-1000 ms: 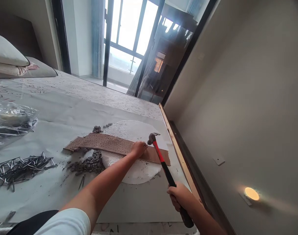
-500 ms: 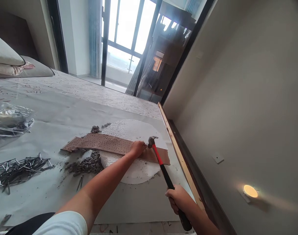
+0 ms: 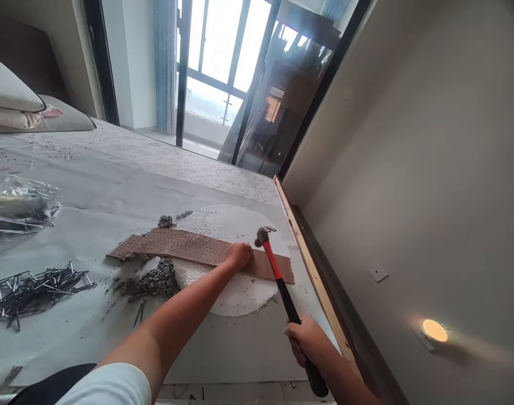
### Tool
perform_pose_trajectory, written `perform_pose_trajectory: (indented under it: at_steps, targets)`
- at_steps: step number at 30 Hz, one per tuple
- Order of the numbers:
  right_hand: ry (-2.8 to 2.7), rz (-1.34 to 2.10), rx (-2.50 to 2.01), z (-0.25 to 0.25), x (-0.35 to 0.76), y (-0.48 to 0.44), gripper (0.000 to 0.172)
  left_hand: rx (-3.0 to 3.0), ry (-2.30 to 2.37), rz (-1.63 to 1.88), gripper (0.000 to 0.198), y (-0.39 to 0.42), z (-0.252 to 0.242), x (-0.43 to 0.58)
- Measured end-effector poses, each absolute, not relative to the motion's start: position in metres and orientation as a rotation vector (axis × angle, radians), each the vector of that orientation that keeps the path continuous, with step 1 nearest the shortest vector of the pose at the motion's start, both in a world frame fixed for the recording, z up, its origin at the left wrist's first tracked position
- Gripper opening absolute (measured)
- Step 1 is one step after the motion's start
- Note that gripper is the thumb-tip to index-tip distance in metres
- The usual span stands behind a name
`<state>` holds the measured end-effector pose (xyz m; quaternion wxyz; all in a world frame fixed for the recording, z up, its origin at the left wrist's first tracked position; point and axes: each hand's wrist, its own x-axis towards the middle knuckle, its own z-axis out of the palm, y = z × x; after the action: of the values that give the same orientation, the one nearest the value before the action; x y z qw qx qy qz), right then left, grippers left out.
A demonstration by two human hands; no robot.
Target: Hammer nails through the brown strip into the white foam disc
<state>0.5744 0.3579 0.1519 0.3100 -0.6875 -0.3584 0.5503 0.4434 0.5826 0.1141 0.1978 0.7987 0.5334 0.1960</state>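
Note:
My left hand [image 3: 239,256] is closed in a pinch at the brown board [image 3: 185,246], its fingertips around a nail that they mostly hide. Rows of small holes cover the board's left and middle parts. Under it lies a round white foam disc [image 3: 234,222]. My right hand [image 3: 305,340] grips the black handle of a claw hammer [image 3: 273,261] with a red neck. The hammer's metal head is raised just right of my left fingertips, apart from them.
Dark grey rubble [image 3: 158,281] lies beside the disc. A heap of long nails [image 3: 40,289] and a clear plastic bag [image 3: 18,205] are at the left. A wooden rail [image 3: 307,253] runs along the sheet's right side, near the wall.
The hammer head has risen slightly, away from my left fingertips. My left hand keeps its place on the board. The view has shifted a little.

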Motion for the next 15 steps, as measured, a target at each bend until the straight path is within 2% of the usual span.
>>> perform_pose_trajectory:
  at_steps: [6,12,15]
  targets:
    - [-1.006,1.323,-1.701,0.180,0.584,0.360,0.015,2.116,1.409,0.695,0.028,0.589,0.115,0.440]
    - [-0.962,1.467,-1.881,0.151,0.572,0.361,0.015,1.780,1.340,0.951,0.025,0.596,0.120,0.434]
    - [-0.920,1.506,-1.775,0.146,0.565,0.354,0.014,1.691,1.264,0.975,0.027,0.600,0.132,0.430]
